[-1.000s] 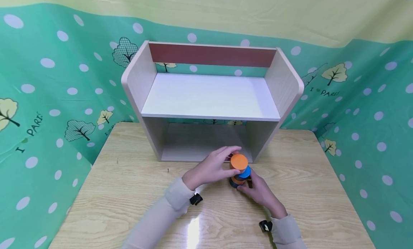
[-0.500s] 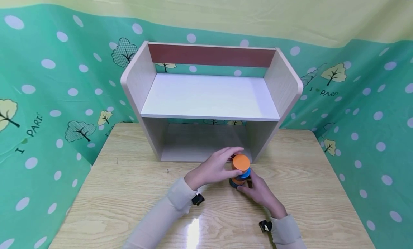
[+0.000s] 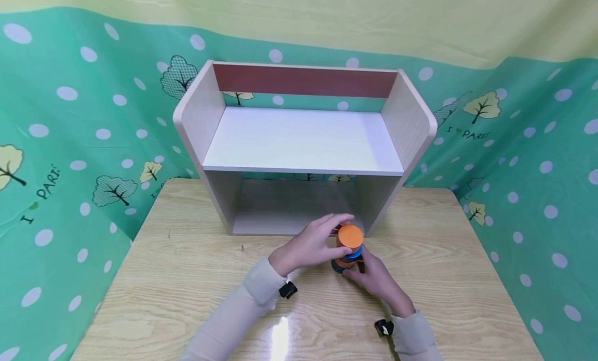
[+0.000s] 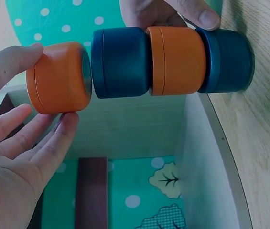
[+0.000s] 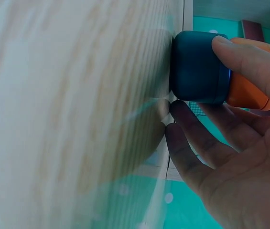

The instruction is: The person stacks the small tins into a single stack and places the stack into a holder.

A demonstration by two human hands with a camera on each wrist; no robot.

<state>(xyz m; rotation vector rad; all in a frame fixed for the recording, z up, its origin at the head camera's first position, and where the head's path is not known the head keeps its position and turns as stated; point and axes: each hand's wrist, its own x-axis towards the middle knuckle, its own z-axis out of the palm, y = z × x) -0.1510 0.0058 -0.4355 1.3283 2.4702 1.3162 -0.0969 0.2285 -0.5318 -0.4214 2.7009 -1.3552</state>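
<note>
My left hand point(image 3: 310, 246) holds an orange round canister point(image 3: 349, 237) between thumb and fingers at the top of an upright stack. In the left wrist view it is slightly tilted, its base right at the upper blue canister point(image 4: 123, 62) with a thin line between them. Under that blue one come a second orange canister point(image 4: 178, 61) and a dark blue canister point(image 4: 228, 61) standing on the table. My right hand point(image 3: 376, 278) steadies the stack low down, its thumb on the bottom blue canister and its fingers curved around the far side, partly hidden.
Just behind the stack stands a two-tier shelf unit point(image 3: 303, 140) with pale side panels and a dark red back strip. The wooden table point(image 3: 187, 288) spreads around it. A green patterned curtain point(image 3: 93, 117) hangs along the back and sides.
My left hand has shifted slightly right with the top orange canister, bringing it further over the blue one. The right hand stays in place on the stack.
</note>
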